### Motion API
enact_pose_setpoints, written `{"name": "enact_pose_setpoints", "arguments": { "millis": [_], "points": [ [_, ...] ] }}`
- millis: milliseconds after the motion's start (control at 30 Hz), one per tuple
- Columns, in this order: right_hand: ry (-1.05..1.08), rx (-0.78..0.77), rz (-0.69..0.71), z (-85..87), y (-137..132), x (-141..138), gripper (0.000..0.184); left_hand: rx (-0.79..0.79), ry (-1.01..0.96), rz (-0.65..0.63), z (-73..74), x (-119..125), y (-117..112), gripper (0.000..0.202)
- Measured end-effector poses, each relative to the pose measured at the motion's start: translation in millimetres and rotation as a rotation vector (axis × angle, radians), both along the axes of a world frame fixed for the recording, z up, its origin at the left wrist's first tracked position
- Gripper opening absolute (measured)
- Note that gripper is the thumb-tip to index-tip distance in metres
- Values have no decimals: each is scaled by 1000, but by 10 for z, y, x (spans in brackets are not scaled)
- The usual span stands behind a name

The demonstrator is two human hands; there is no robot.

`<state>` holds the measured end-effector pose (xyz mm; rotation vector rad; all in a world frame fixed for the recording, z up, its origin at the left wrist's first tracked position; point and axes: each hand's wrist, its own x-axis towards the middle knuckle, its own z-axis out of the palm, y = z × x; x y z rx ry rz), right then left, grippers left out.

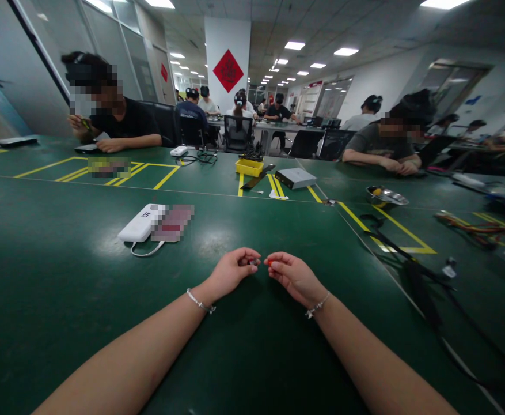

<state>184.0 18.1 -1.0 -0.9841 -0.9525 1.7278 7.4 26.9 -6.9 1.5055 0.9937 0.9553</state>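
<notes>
Both my forearms reach out over the green table (62,276), each wrist wearing a thin bracelet. My left hand (232,270) is curled, its fingertips pinching a tiny pale part (253,262). My right hand (293,275) is curled too and pinches a tiny red part (270,263). The two parts are held a few centimetres apart, just above the table top. They are too small to name.
A white power bank (142,223) with a cable lies to the front left. Further back are a yellow bin (249,167), a grey box (295,177) and a metal dish (386,196). Black cables (412,265) run along the right. Other people sit around the tables.
</notes>
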Motion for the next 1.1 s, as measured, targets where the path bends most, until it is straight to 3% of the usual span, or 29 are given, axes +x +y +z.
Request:
{"name": "enact_pose_setpoints", "arguments": {
  "millis": [433,833,1100],
  "points": [
    [51,-17,71,26,-27,-8,16,-15,-9,-50,50,18,-39,27],
    [80,3,91,29,-28,-1,19,195,215,-10,93,-17,-58,27],
    [100,9,95,48,-44,-3,16,84,154,-45,127,8,-62,27]
  ]
}}
